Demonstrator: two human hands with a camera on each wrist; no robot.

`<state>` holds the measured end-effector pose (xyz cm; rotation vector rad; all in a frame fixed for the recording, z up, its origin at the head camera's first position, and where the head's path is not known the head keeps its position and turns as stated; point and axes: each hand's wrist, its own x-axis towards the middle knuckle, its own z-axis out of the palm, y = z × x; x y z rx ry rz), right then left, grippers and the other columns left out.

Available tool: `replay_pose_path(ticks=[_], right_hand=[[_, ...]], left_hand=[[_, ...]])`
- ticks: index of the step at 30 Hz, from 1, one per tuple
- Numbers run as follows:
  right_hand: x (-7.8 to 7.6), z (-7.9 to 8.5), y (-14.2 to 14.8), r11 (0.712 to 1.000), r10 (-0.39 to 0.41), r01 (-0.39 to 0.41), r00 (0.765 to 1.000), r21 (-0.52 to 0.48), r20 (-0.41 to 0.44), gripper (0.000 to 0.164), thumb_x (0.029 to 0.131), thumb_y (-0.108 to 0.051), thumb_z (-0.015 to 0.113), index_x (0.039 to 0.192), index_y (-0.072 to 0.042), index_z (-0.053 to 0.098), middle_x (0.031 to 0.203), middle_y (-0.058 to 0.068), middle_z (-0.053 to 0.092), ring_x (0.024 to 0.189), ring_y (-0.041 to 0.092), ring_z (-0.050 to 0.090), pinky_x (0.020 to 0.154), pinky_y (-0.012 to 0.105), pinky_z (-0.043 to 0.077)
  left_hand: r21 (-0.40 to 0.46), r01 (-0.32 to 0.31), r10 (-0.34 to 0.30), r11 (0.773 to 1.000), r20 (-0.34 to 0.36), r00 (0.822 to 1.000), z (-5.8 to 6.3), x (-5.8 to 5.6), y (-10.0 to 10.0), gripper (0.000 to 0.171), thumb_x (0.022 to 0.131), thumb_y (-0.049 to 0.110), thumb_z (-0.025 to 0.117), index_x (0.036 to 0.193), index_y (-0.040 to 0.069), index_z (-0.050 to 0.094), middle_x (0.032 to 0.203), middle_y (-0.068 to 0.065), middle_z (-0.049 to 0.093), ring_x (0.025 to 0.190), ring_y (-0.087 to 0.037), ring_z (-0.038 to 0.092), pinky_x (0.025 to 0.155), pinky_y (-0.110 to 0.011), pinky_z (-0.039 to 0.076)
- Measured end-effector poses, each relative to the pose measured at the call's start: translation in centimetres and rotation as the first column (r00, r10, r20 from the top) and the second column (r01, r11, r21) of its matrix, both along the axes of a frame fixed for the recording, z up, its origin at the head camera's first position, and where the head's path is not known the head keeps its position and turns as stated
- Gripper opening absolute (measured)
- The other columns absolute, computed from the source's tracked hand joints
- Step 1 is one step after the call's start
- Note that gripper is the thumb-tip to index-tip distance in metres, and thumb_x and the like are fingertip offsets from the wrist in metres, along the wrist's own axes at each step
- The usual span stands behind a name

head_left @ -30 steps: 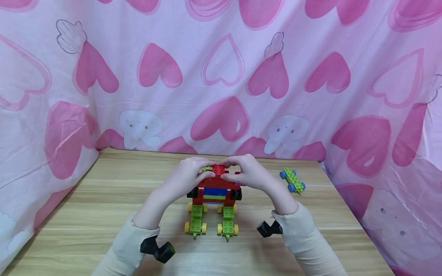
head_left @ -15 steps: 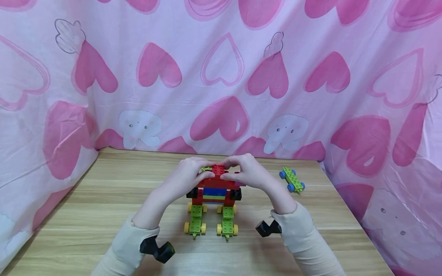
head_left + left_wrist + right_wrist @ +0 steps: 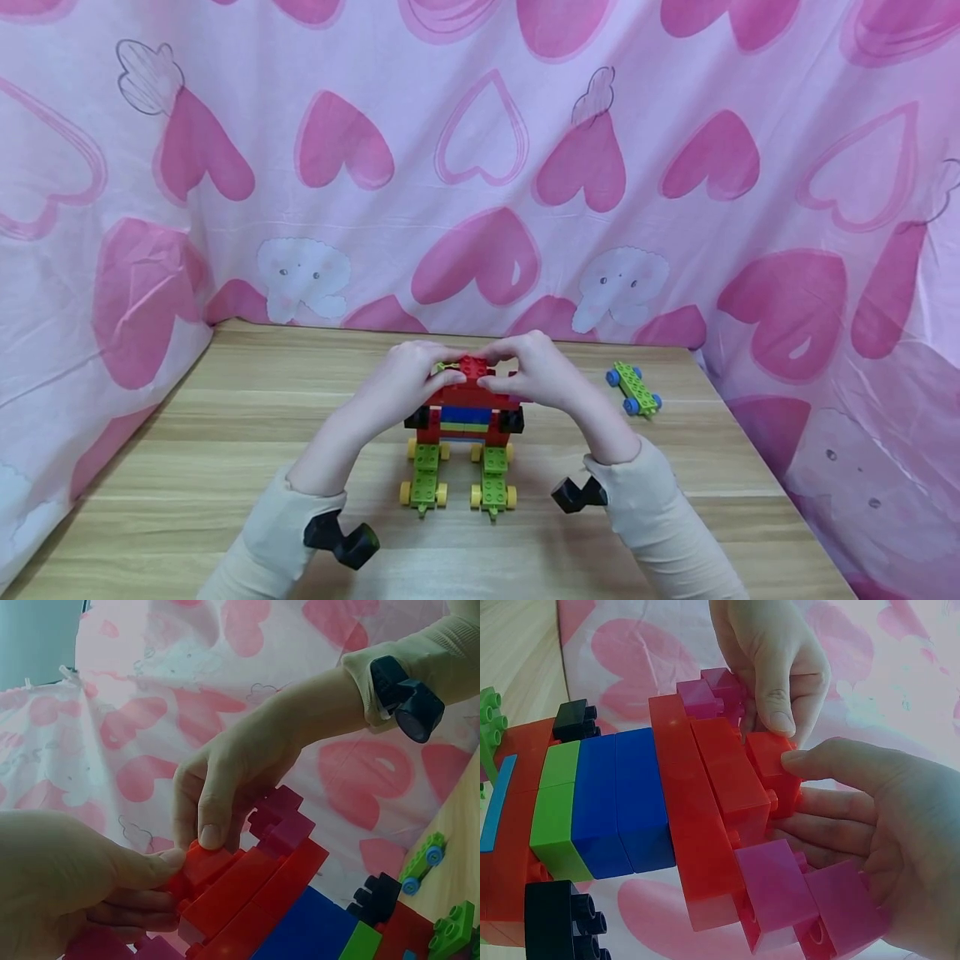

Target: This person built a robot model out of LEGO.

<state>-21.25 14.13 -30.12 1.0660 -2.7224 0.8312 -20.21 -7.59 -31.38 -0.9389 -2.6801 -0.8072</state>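
Note:
A figure of toy building bricks stands on the table in the head view, with a red brick (image 3: 474, 367) at its top. My left hand (image 3: 401, 379) and right hand (image 3: 551, 375) pinch this top brick from either side, thumbs toward me. In the right wrist view the same red brick (image 3: 769, 756) sits above wider rows of red bricks (image 3: 686, 802). Magenta bricks (image 3: 776, 881) step out at both sides. Lower come blue bricks (image 3: 626, 802), lime green ones and black side bricks (image 3: 551, 919). Two green wheeled bases (image 3: 426, 477) with yellow wheels form its feet.
A green wheeled base (image 3: 634, 389) with blue wheels lies at the right rear of the wooden table (image 3: 285, 392). Behind and at both sides hangs a pink heart-patterned curtain (image 3: 405, 225). A black camera (image 3: 341, 542) is strapped to each sleeve.

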Motion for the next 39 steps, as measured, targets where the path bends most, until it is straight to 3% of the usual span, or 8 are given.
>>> replay_pose_path(ticks=[4, 9, 18, 27, 33, 39], right_hand=[[0.0, 0.0, 0.0, 1.0, -0.005, 0.005, 1.0, 0.001, -0.002, 0.029, 0.085, -0.016, 0.076, 0.113, -0.008, 0.073, 0.099, 0.005, 0.075, 0.088, 0.016, 0.068, 0.069, 0.022, 0.058], [0.0, 0.0, 0.0, 1.0, -0.002, 0.002, 1.0, 0.001, -0.001, 0.03, 0.084, -0.017, 0.077, 0.112, -0.009, 0.073, 0.099, 0.004, 0.075, 0.089, 0.015, 0.069, 0.082, 0.034, 0.059], [-0.2, 0.3, 0.0, 1.0, -0.003, 0.003, 0.999, -0.002, 0.038, 0.031, 0.084, -0.018, 0.078, 0.113, -0.009, 0.073, 0.104, 0.004, 0.075, 0.097, 0.018, 0.069, 0.087, 0.036, 0.058], [0.0, 0.6, 0.0, 0.999, 0.037, -0.037, 0.996, 0.0, 0.078, 0.039, 0.086, -0.014, 0.075, 0.123, -0.006, 0.068, 0.113, 0.008, 0.073, 0.103, 0.022, 0.068, 0.084, 0.033, 0.059], [-0.1, 0.7, -0.3, 0.997, 0.07, -0.071, 0.995, 0.011, 0.069, 0.036, 0.087, -0.015, 0.074, 0.121, -0.007, 0.069, 0.109, 0.006, 0.074, 0.085, 0.017, 0.065, 0.065, 0.022, 0.056], [-0.1, 0.7, -0.6, 0.999, 0.036, -0.038, 0.998, 0.032, 0.057, 0.033, 0.087, -0.018, 0.075, 0.119, -0.009, 0.071, 0.106, 0.004, 0.074, 0.088, 0.013, 0.067, 0.079, 0.027, 0.058]], left_hand=[[-0.011, 0.013, -0.013, 1.0, 0.01, 1.0, 0.1, 0.0, -0.1, 0.034, 0.092, 0.025, 0.068, 0.12, 0.007, 0.07, 0.112, -0.008, 0.073, 0.102, -0.023, 0.069, 0.089, -0.038, 0.057], [-0.019, 0.035, -0.034, 0.999, 0.025, 0.999, 0.2, 0.1, -0.5, 0.037, 0.091, 0.027, 0.07, 0.123, 0.008, 0.068, 0.116, -0.008, 0.072, 0.102, -0.022, 0.069, 0.087, -0.035, 0.058], [-0.047, 0.03, -0.028, 0.998, 0.038, 0.999, 0.5, 0.1, -1.0, 0.056, 0.078, 0.03, 0.082, 0.127, 0.008, 0.065, 0.122, -0.009, 0.069, 0.106, -0.023, 0.067, 0.092, -0.04, 0.056], [-0.116, -0.009, 0.019, 0.993, 0.083, 0.996, 0.6, -0.1, -1.1, 0.051, 0.077, 0.029, 0.084, 0.12, 0.007, 0.069, 0.113, -0.007, 0.072, 0.1, -0.023, 0.066, 0.087, -0.037, 0.057], [-0.142, -0.028, 0.04, 0.989, 0.08, 0.996, 0.5, -0.4, -1.0, 0.045, 0.078, 0.031, 0.083, 0.116, 0.008, 0.072, 0.107, -0.006, 0.074, 0.092, -0.018, 0.066, 0.08, -0.033, 0.058], [-0.167, -0.037, 0.048, 0.985, 0.062, 0.997, 0.4, -0.4, -0.9, 0.035, 0.08, 0.03, 0.081, 0.107, 0.01, 0.075, 0.1, -0.003, 0.075, 0.09, -0.017, 0.068, 0.078, -0.033, 0.058]])
